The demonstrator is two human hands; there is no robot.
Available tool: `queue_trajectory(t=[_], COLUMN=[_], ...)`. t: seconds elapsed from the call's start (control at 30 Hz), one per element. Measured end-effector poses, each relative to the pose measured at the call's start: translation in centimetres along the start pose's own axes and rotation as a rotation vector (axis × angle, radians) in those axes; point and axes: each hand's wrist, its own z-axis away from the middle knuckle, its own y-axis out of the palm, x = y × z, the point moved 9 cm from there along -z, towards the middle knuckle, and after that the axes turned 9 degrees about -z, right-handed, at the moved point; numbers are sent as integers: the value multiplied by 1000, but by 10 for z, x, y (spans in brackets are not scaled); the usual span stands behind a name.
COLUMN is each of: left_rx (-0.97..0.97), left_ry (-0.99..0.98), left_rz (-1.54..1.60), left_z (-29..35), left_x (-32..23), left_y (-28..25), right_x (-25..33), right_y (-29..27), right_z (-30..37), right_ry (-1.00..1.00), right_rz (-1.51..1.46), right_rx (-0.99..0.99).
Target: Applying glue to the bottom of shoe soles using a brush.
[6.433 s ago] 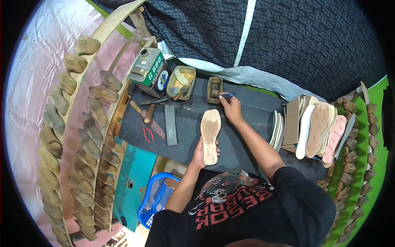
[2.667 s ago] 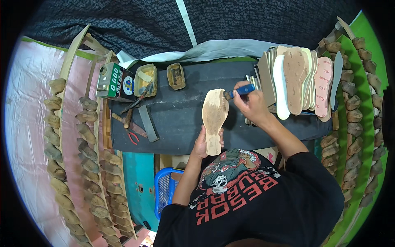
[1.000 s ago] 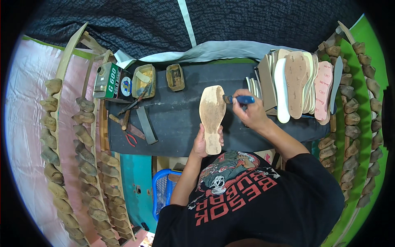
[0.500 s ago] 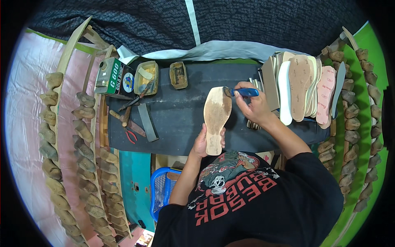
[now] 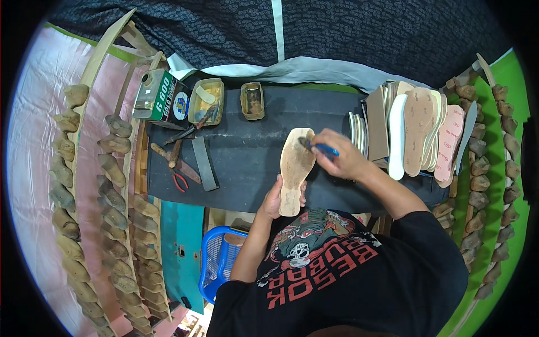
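My left hand grips a tan, sole-shaped insole by its narrow heel end, thumb along one side and fingertips showing at the other. The insole's wide toe end points away from me, and a darker, damp-looking patch covers much of its face. In my right hand is a brush with a blue handle. Its dark head rests on the insole's forefoot near the toe. Most of the bristles are too small to make out.
A dark-topped table lies ahead. At its left stand a green metal can, a tub, a smaller tub, red-handled pliers and a grey flat bar. Stacked insoles stand at right; wooden shoe lasts line side racks.
The brush has moved from the insole's right edge inward over the forefoot, its handle tilting toward me. The pale toe area looks darker. The whole view has shifted slightly.
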Motion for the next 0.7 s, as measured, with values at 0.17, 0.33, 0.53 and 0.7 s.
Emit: queue_trajectory(t=[0.17,0.33,0.53,0.7], left_rx=[-6,-44,-96,-117], left_ry=[8,46,84,101], left_rz=[79,139,193,198], left_z=[7,13,23,30], left_x=[7,6,-1,-12], left_y=[-19,-39,-60,-78], right_x=[-3,-42,-94,-126], right_y=[25,31,56,76], right_z=[-7,-38,-82,-110], right_ry=[39,143,184,302], right_rz=[-8,9,11,-85], right_rx=[118,57,-67,-222])
